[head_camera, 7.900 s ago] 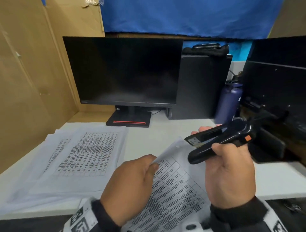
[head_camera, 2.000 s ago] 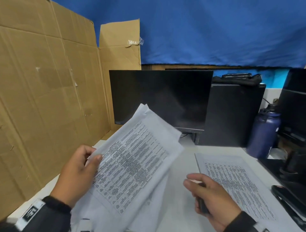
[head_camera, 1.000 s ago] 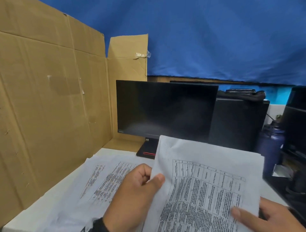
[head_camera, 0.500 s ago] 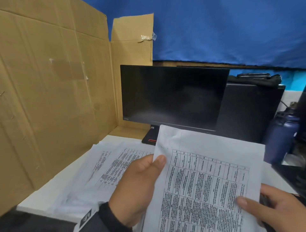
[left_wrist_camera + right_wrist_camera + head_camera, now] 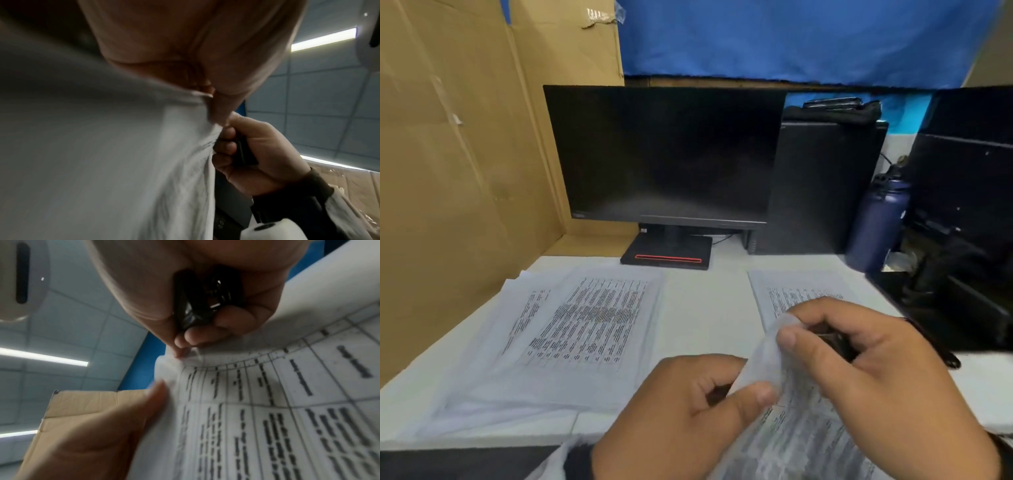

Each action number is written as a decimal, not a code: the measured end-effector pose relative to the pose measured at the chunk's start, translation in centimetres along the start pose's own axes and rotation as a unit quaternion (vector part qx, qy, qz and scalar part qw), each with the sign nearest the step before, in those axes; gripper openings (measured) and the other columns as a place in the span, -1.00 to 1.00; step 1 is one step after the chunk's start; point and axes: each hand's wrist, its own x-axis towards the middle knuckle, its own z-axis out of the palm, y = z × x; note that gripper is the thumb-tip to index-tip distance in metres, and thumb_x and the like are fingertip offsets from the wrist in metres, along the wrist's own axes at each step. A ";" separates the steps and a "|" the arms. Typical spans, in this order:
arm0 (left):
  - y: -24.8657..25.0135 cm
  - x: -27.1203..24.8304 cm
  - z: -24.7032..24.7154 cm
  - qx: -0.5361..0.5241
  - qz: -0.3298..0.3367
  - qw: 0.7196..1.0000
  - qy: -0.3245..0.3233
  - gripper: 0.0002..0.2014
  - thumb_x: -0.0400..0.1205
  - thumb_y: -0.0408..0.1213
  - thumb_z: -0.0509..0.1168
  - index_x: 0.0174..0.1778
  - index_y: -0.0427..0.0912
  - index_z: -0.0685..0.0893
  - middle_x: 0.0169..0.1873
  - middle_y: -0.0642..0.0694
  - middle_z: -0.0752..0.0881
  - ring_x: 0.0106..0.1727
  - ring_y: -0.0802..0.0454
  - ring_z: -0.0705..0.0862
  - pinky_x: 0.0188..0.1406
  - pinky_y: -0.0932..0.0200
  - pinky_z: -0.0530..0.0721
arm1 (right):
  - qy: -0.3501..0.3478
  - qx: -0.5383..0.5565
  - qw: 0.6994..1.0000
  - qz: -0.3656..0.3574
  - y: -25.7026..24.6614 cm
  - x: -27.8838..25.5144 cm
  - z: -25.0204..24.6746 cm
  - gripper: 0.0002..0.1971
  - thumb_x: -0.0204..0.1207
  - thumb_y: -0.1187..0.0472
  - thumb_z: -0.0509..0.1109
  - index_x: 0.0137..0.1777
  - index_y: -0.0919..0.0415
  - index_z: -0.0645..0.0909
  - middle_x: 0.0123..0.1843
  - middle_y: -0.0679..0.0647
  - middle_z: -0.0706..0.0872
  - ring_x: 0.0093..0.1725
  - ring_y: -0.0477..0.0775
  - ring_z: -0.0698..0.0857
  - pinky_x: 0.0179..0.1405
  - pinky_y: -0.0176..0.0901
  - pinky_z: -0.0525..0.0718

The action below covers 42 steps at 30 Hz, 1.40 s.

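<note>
Black stapler (image 5: 197, 305) lies in the right hand (image 5: 876, 377), fingers curled round it, thumb and forefinger pinching the top corner of the printed sheets (image 5: 801, 438); the left hand (image 5: 688, 411) pinches that corner too. The sheets hang over the near edge of the desk (image 5: 705, 308), whose bare top lies ahead between a paper pile (image 5: 585, 318) and a flat sheet (image 5: 791, 287).

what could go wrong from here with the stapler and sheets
The right hand grips the black stapler in its palm while also pinching the sheets; that split grip could let the stapler slip.
The sheets' corner is curled between the hands, so pages may shift out of line.
The left hand pinches right at that corner, where a staple might catch a finger.
</note>
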 end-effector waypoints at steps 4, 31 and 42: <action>0.5 0.1 0.2 -0.052 0.013 0.999 0.002 -0.73 0.64 0.04 0.40 0.25 0.22 0.82 0.12 0.07 0.89 0.22 0.09 0.84 0.35 -0.01 0.76 | 0.009 -0.005 1.000 -0.020 0.2 -0.4 0.5 -0.89 0.36 -0.01 0.51 -0.13 -0.25 0.78 -0.33 -0.23 0.80 -0.20 -0.20 0.73 -0.26 -0.50 0.57; 1.3 0.8 -0.1 -0.284 -0.082 0.940 0.169 -0.79 0.69 -0.22 0.33 -0.01 -0.11 0.89 -0.02 -0.34 0.90 0.00 -0.26 0.87 0.25 -0.30 0.75 | -0.001 0.460 0.885 0.074 1.4 0.5 2.8 -0.48 -0.06 0.33 0.72 0.01 0.15 0.87 -0.08 0.21 0.87 -0.16 0.09 0.83 -0.21 -0.27 0.77; 2.2 0.3 -0.2 -0.281 -0.046 0.947 0.146 -0.74 0.51 -0.10 0.40 -0.09 -0.21 0.86 -0.20 -0.23 0.88 -0.26 -0.01 0.77 -0.23 0.11 0.74 | 0.043 0.199 0.979 -0.027 1.0 -0.7 2.8 -0.55 0.04 0.39 0.78 -0.15 -0.01 0.74 -0.13 -0.02 0.87 -0.15 -0.08 0.84 -0.12 -0.24 0.80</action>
